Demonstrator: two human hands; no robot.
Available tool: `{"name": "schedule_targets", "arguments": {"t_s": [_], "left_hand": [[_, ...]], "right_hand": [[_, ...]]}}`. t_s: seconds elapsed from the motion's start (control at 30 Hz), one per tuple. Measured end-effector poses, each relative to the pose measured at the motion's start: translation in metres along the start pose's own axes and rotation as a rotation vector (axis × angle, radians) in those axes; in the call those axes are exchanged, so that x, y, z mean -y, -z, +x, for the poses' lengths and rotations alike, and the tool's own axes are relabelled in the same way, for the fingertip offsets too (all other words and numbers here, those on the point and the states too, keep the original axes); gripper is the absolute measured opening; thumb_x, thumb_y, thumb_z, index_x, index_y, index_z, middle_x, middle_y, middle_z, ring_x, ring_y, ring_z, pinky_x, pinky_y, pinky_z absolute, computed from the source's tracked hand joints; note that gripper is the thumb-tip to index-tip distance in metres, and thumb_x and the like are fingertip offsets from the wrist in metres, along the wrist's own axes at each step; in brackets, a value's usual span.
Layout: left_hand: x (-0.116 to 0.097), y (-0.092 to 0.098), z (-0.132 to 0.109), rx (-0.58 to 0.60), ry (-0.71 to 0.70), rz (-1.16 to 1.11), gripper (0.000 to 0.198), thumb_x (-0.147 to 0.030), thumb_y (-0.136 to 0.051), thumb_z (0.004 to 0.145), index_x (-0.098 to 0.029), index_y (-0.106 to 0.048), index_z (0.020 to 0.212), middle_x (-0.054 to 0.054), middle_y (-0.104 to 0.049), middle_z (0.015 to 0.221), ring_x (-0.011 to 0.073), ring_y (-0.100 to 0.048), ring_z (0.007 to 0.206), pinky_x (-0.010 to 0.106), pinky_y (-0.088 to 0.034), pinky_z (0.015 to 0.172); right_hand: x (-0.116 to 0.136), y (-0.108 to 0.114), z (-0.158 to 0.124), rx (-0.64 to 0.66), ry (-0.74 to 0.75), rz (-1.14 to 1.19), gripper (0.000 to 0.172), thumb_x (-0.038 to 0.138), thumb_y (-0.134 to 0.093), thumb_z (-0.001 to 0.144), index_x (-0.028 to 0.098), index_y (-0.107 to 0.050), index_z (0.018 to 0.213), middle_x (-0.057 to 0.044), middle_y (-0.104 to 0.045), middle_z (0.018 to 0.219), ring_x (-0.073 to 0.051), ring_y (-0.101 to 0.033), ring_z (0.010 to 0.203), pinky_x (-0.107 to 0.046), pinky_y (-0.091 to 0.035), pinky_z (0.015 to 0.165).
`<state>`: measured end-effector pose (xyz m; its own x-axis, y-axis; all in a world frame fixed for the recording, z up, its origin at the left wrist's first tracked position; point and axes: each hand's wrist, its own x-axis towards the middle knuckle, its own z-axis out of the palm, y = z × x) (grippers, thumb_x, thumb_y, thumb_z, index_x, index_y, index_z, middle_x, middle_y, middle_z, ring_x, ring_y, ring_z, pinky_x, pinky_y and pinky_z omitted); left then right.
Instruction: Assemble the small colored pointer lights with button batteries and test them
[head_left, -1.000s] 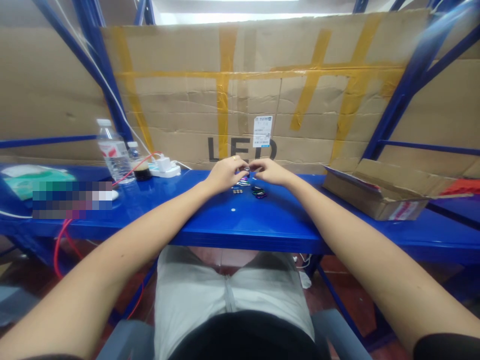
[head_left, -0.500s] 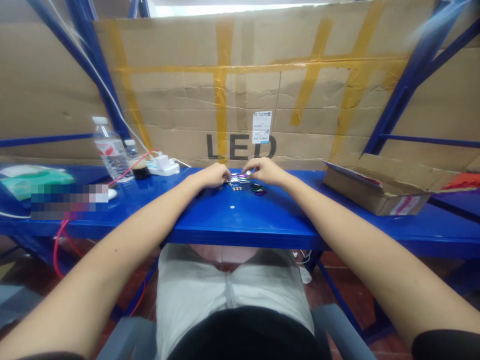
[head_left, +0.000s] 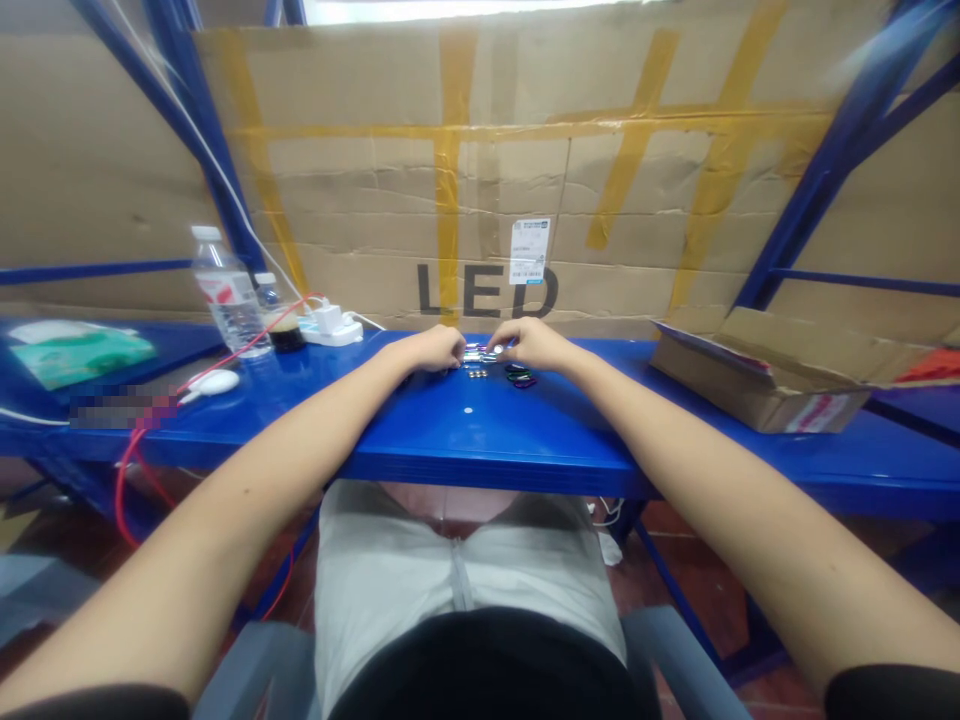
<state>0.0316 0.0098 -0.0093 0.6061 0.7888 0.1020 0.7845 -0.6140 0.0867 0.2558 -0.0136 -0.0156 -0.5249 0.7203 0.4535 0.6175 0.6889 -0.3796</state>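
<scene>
Both my hands are at the far side of the blue table [head_left: 480, 430]. My left hand [head_left: 441, 348] is closed, its fingertips curled down beside a group of small shiny pieces [head_left: 477, 354]. From the other side, my right hand [head_left: 531, 343] bends its thumb and fingers together in a pinch at the pieces' right end. A small white spot shows at its fingertips. What either hand holds is too small to make out. Nearer me lie a short row of tiny metallic bits [head_left: 477, 374] and several dark, coloured, loop-like pieces [head_left: 520, 376].
An open cardboard box [head_left: 765, 385] stands at right. At left are a water bottle [head_left: 229, 305], a smaller bottle with dark liquid [head_left: 283, 325], a power strip [head_left: 334, 328], a red cable [head_left: 251, 345] and a green packet [head_left: 82, 355]. Large taped cardboard [head_left: 360, 220] rises behind.
The view has shifted slightly. My left hand's fingers look a little more closed over the shiny pieces; my right hand stays almost as it was.
</scene>
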Motion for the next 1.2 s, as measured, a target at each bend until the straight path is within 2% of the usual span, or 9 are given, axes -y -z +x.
{"name": "schedule_targets", "arguments": {"t_s": [0.23, 0.5, 0.67, 0.77, 0.87, 0.97, 1.13, 1.2], "left_hand": [[-0.005, 0.004, -0.004, -0.008, 0.005, -0.049, 0.017, -0.012, -0.060, 0.068, -0.016, -0.069, 0.081, 0.003, -0.070, 0.072, 0.0161, -0.062, 0.066, 0.025, -0.040, 0.061], [-0.005, 0.004, -0.004, -0.050, -0.028, -0.047, 0.010, -0.013, -0.065, 0.066, -0.016, -0.072, 0.074, 0.004, -0.072, 0.070, 0.0156, -0.062, 0.067, 0.024, -0.041, 0.062], [-0.008, 0.006, -0.006, -0.036, -0.016, -0.035, 0.012, -0.011, -0.064, 0.066, -0.016, -0.072, 0.072, 0.004, -0.072, 0.071, 0.0169, -0.063, 0.068, 0.025, -0.042, 0.062], [-0.011, 0.007, -0.007, -0.023, -0.007, -0.009, 0.013, -0.011, -0.062, 0.065, -0.016, -0.072, 0.072, 0.004, -0.070, 0.070, 0.0176, -0.062, 0.066, 0.027, -0.042, 0.062], [-0.011, 0.007, -0.007, -0.006, -0.008, 0.008, 0.012, -0.011, -0.061, 0.065, -0.016, -0.070, 0.070, 0.004, -0.069, 0.068, 0.0171, -0.061, 0.065, 0.026, -0.041, 0.060], [-0.009, 0.005, -0.007, -0.008, -0.016, -0.012, 0.013, -0.011, -0.061, 0.064, -0.018, -0.069, 0.073, 0.003, -0.071, 0.073, 0.0169, -0.063, 0.068, 0.025, -0.042, 0.061], [-0.006, 0.003, -0.007, -0.043, -0.037, -0.059, 0.019, -0.011, -0.062, 0.066, -0.018, -0.068, 0.081, 0.002, -0.071, 0.077, 0.0165, -0.063, 0.068, 0.025, -0.042, 0.060], [-0.006, 0.003, -0.006, -0.129, -0.070, -0.088, 0.015, -0.013, -0.063, 0.069, -0.018, -0.068, 0.082, 0.002, -0.071, 0.077, 0.0161, -0.063, 0.069, 0.025, -0.042, 0.061]], "right_hand": [[0.000, -0.002, 0.000, 0.037, -0.062, 0.009, 0.024, 0.011, -0.071, 0.070, 0.015, -0.079, 0.092, -0.005, -0.076, 0.089, -0.019, -0.067, 0.082, -0.028, -0.050, 0.080], [0.001, 0.000, -0.001, 0.009, -0.081, 0.025, 0.020, 0.012, -0.070, 0.069, 0.014, -0.078, 0.087, -0.005, -0.074, 0.083, -0.019, -0.064, 0.078, -0.028, -0.048, 0.072], [-0.002, 0.000, 0.000, -0.010, -0.094, 0.033, 0.019, 0.011, -0.068, 0.069, 0.014, -0.076, 0.086, -0.005, -0.074, 0.079, -0.018, -0.064, 0.075, -0.027, -0.047, 0.069], [-0.007, 0.003, 0.002, -0.064, -0.114, 0.030, 0.017, 0.012, -0.067, 0.069, 0.014, -0.075, 0.084, -0.005, -0.073, 0.078, -0.018, -0.064, 0.075, -0.028, -0.047, 0.070], [-0.015, 0.009, 0.004, -0.179, -0.147, 0.035, 0.016, 0.016, -0.068, 0.070, 0.013, -0.075, 0.083, -0.005, -0.073, 0.080, -0.019, -0.065, 0.077, -0.029, -0.048, 0.072], [-0.020, 0.015, 0.005, -0.242, -0.181, 0.051, 0.013, 0.020, -0.068, 0.071, 0.013, -0.074, 0.081, -0.006, -0.073, 0.080, -0.020, -0.065, 0.078, -0.031, -0.049, 0.073], [-0.012, 0.014, 0.001, -0.111, -0.190, 0.168, 0.014, 0.018, -0.071, 0.068, 0.013, -0.073, 0.081, -0.006, -0.073, 0.080, -0.020, -0.066, 0.077, -0.030, -0.049, 0.074], [-0.006, 0.012, 0.000, -0.048, -0.185, 0.208, 0.016, 0.017, -0.071, 0.068, 0.012, -0.074, 0.084, -0.006, -0.074, 0.081, -0.019, -0.065, 0.078, -0.029, -0.049, 0.075]]}}
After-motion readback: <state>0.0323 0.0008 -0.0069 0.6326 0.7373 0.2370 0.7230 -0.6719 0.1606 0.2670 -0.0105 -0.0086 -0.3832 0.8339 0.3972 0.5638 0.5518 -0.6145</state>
